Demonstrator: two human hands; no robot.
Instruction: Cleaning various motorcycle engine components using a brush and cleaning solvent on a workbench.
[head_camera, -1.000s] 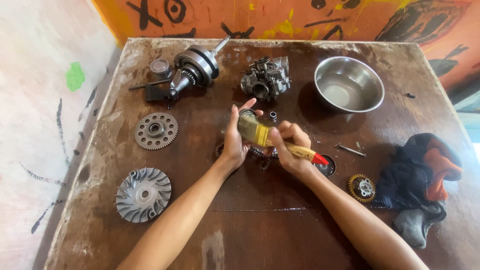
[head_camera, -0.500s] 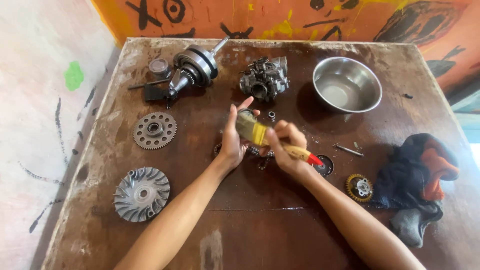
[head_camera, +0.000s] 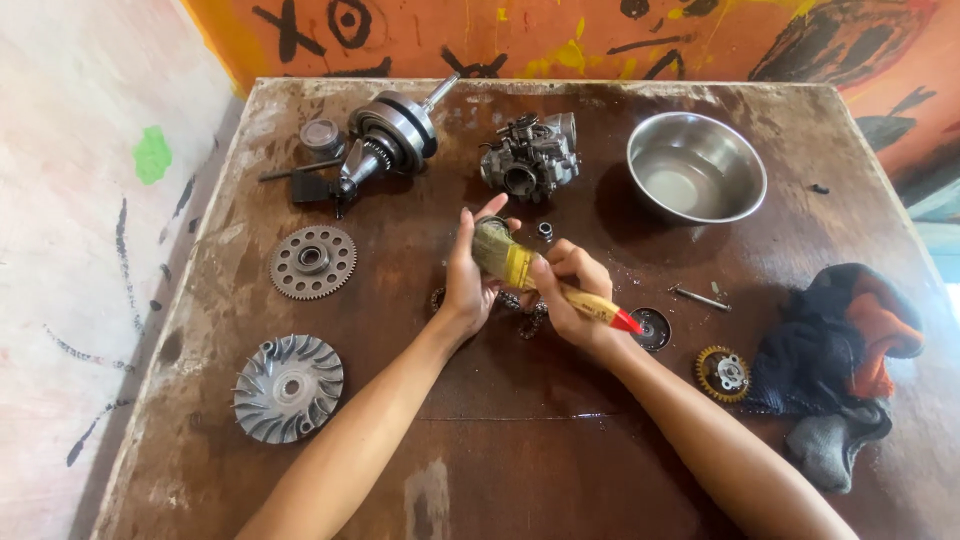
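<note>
Near the middle of the brown counter (head_camera: 520, 470) the right hand (head_camera: 570, 290) is closed around the wooden handle of a paintbrush (head_camera: 545, 275), whose red tip points right and near while its dirty bristles lie far and left, against the left hand (head_camera: 468, 275). The left hand is cupped with its fingers curled around a small part that the bristles cover, so what that part is cannot be told; a short length of chain (head_camera: 525, 315) shows just under the two hands on the counter. Far of the hands sits a grey carburettor (head_camera: 530, 158), with a crankshaft assembly (head_camera: 395, 130) to its left and a steel bowl (head_camera: 696, 167) to its right. On the left side of the counter lie a toothed sprocket (head_camera: 313, 261) and, nearer, a finned silver fan wheel (head_camera: 288, 388). To the right of the right wrist are a small dark disc (head_camera: 655, 327), a thin metal pin (head_camera: 700, 297) and a small gear with a brass-coloured rim (head_camera: 723, 372). A heap of dark and orange rags (head_camera: 850, 360) lies at the right edge.
</note>
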